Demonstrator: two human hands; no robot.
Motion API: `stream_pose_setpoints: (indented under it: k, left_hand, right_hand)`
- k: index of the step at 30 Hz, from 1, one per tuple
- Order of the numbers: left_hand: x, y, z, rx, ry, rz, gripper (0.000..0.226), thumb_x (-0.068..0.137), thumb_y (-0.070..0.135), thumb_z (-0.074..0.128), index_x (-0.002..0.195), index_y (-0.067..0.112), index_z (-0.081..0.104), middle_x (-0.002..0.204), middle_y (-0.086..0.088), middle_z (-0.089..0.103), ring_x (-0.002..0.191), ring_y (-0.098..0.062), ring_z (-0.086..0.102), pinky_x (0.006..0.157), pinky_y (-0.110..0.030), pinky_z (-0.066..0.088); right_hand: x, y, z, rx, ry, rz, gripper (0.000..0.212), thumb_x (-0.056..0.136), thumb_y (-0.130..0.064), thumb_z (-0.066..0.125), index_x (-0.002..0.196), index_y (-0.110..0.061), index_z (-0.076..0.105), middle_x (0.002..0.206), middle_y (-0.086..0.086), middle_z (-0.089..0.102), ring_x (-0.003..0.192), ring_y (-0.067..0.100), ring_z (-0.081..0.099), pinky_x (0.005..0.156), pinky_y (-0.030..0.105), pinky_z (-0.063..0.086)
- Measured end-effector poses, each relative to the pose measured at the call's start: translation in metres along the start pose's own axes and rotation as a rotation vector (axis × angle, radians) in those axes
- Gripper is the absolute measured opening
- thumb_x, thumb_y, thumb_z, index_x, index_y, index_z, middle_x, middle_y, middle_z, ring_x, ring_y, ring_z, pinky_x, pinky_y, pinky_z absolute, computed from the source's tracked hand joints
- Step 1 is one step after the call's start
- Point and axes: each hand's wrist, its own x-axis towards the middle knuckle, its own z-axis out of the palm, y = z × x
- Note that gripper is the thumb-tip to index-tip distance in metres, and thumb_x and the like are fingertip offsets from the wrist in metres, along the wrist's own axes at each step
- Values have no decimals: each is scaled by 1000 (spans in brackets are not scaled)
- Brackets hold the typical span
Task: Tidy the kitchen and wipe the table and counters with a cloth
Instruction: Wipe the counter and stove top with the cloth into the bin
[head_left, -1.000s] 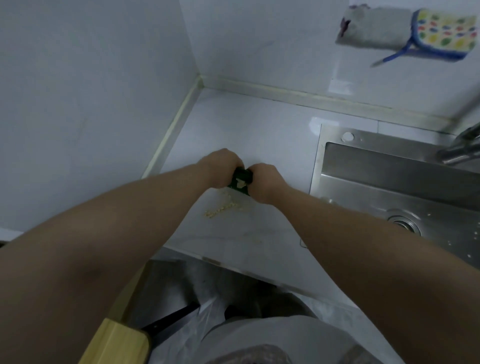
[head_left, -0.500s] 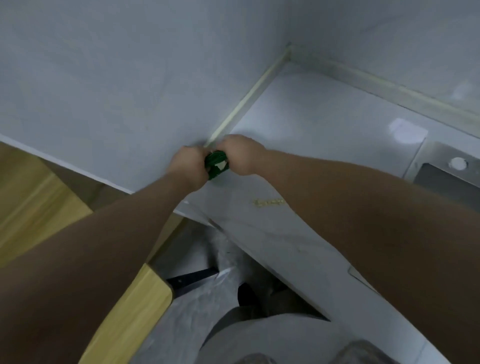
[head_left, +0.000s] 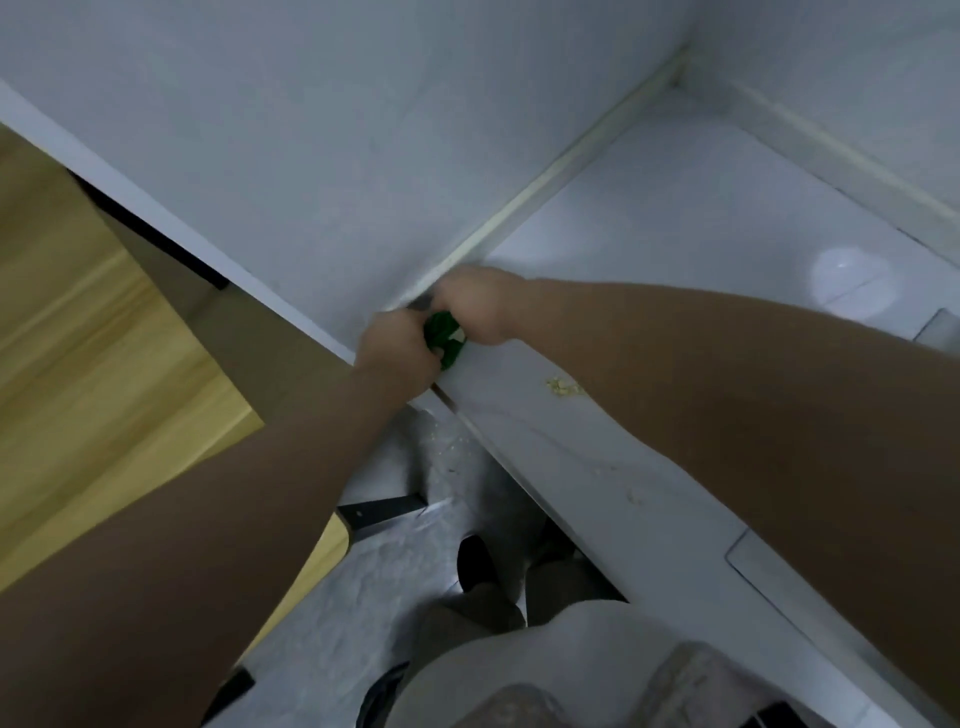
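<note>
- Two hands meet on one small green cloth (head_left: 444, 338). It is bunched between them, just at the front left corner of the counter (head_left: 675, 249), close to the wall.
- Left hand (head_left: 400, 358): fingers curled round the near side of the cloth, knuckles toward the camera.
- Right hand (head_left: 475, 306): fist closed on the far side of the cloth, touching the left hand's side of it.
- Most of the cloth is hidden inside both fists. Only a green strip with a pale patch shows, blurred. Cannot tell if it touches the counter top.
- Fingertips of both hands are hidden. Both forearms fill the lower frame and are cut off at the edges.
- Crumbs (head_left: 563, 386): a small yellowish pile on the counter, near the right hand, just beside the right forearm. Another pale speck (head_left: 634, 496) lies nearer the body along the front edge.
- The counter is white and glossy, with a light glare (head_left: 847, 270) well beyond the right hand.
- A cream sealing strip (head_left: 545, 182) runs from the hands away to the far corner, where counter meets grey-white wall (head_left: 311, 156).
- A metal corner (head_left: 943, 327) at the right frame edge is cut off, unclear what it is.
- Below the hands is a grey floor (head_left: 395, 545), with a few scattered specks (head_left: 452, 447) under the counter edge.
- Left of the left arm is a wooden table (head_left: 104, 364) in light wood, partly covered by the arm. A black part (head_left: 382, 506) sticks out past its rounded corner.
- A dark shoe (head_left: 475, 564) and pale trouser legs show near the bottom, blurred.
</note>
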Motion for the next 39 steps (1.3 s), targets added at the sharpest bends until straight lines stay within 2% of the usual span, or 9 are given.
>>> stream_pose_setpoints:
  k: [5, 9, 18, 23, 28, 31, 33, 37, 39]
  left_hand:
    - [-29, 16, 14, -140, -89, -6, 20, 87, 24, 64, 94, 6, 71, 88, -8, 69, 76, -22, 62, 63, -27, 43]
    - [-50, 31, 25, -200, -121, 43, 18, 87, 27, 67, 91, 9, 67, 84, -2, 62, 74, -15, 56, 58, -22, 38]
    - [-84, 57, 48, -221, -178, 185, 26, 88, 30, 68, 102, 8, 69, 102, -9, 71, 93, -24, 67, 67, -23, 45]
    - [-82, 58, 41, -230, -200, 197, 18, 85, 26, 69, 85, 9, 63, 98, -11, 71, 87, -23, 65, 65, -23, 42]
    - [-54, 57, 14, -218, -108, 139, 15, 84, 24, 67, 87, 10, 67, 81, -2, 64, 72, -14, 56, 60, -22, 43]
    - [-33, 61, -1, -208, -35, 118, 10, 83, 20, 65, 82, 10, 65, 65, 4, 52, 56, -6, 45, 45, -17, 32]
    - [-19, 64, -6, -199, -2, 99, 8, 83, 17, 63, 78, 11, 62, 63, 4, 48, 53, -4, 40, 42, -17, 28]
    - [2, 74, 2, -155, -54, 51, 8, 84, 19, 62, 81, 11, 62, 65, 3, 50, 55, -7, 42, 52, -22, 37]
    - [9, 78, 10, -157, -100, 36, 13, 83, 22, 65, 87, 10, 67, 72, -1, 57, 60, -12, 49, 59, -25, 42]
  right_hand:
    - [-27, -1, 5, -5, -117, 21, 35, 86, 1, 60, 117, -15, 67, 106, 7, 64, 96, 25, 61, 72, 29, 43]
    - [-56, -3, 20, 28, -155, 80, 38, 86, 2, 59, 117, -17, 67, 106, 6, 64, 97, 24, 61, 82, 35, 53]
    - [-110, -6, 50, 23, -212, 178, 41, 87, 2, 57, 122, -17, 67, 117, 7, 64, 108, 27, 60, 93, 43, 53]
    - [-112, -12, 36, -34, -267, 156, 33, 90, 0, 56, 116, -16, 67, 108, 6, 64, 100, 24, 61, 86, 38, 54]
    - [-102, -2, 4, -19, -124, 148, 39, 89, 6, 53, 118, -16, 68, 103, 3, 64, 94, 21, 60, 82, 33, 52]
    - [-92, 10, -17, -36, -59, 145, 33, 88, 7, 53, 106, -16, 69, 93, 0, 58, 88, 20, 56, 76, 32, 47]
    - [-84, 20, -26, -41, -39, 141, 30, 86, 7, 54, 99, -17, 67, 91, 2, 57, 86, 21, 55, 75, 33, 46]
    - [-71, 39, -16, -34, -69, 147, 27, 85, 5, 55, 97, -15, 68, 92, 5, 64, 85, 24, 60, 73, 33, 49]
    - [-68, 49, -6, -16, -89, 158, 26, 84, 5, 55, 97, -14, 67, 94, 6, 65, 84, 23, 59, 70, 31, 45]
